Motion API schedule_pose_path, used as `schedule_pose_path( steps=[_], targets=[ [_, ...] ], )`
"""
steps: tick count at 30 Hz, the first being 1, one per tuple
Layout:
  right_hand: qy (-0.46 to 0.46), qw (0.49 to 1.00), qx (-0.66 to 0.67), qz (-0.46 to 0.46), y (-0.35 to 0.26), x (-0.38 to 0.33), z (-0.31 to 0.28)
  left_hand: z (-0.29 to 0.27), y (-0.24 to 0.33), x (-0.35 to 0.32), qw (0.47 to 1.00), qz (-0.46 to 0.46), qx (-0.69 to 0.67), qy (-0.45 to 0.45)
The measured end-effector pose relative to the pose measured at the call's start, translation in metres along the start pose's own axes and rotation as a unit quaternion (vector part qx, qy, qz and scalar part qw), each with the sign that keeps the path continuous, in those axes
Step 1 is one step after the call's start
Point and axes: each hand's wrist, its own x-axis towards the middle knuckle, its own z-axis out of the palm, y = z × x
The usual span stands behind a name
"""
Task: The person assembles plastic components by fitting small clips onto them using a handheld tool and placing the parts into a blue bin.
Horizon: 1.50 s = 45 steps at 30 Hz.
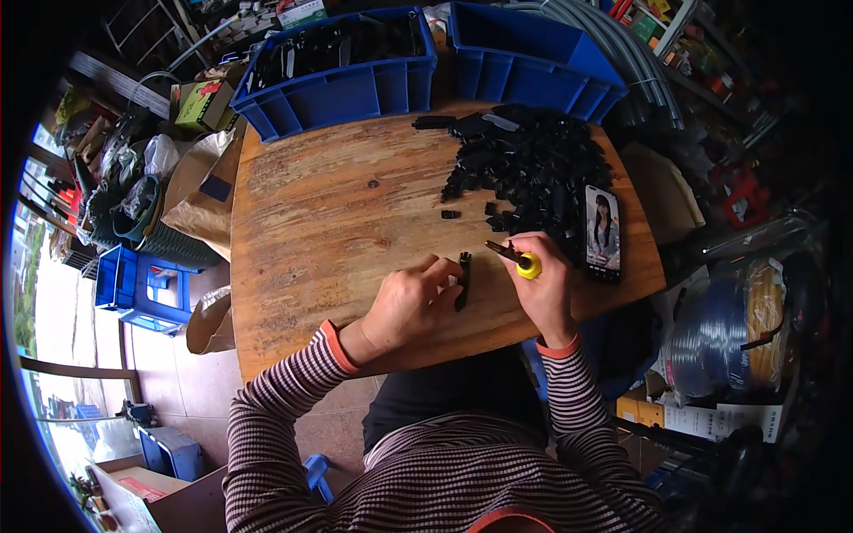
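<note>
My left hand (407, 305) rests on the wooden table (311, 231) and pinches a narrow black plastic part (463, 280) that lies upright under its fingertips. My right hand (544, 282) grips a screwdriver with a yellow handle (527, 264); its dark shaft points left toward the top of the black part. A large heap of similar black parts (533, 169) lies just beyond my right hand, with a few strays (450, 214) on the bare wood. Both sleeves are striped.
A phone (602, 233) with a lit screen lies at the table's right edge. Two blue crates stand at the far edge, the left one (338, 80) holding black parts, the right one (524, 58). Boxes, bags, a blue stool and cable reels surround the table.
</note>
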Motion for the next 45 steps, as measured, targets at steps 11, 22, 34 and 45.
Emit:
schedule_pose_path(
  steps=[11,22,34,45],
  targets=[
    [-0.079,0.996,0.029,0.031,-0.008,0.012,0.017,0.012,-0.020,-0.009,0.920,0.285,0.269,-0.021],
    [-0.123,0.989,-0.072,-0.035,-0.006,0.012,0.029,0.018,-0.023,-0.011,0.921,0.289,0.262,0.007],
    [-0.100,0.981,0.120,0.111,-0.030,0.043,0.010,0.015,-0.024,-0.013,0.928,0.294,0.227,-0.023],
    [0.092,0.974,0.168,0.117,-0.018,0.053,0.012,0.010,-0.020,-0.007,0.918,0.311,0.243,0.030]
  ],
)
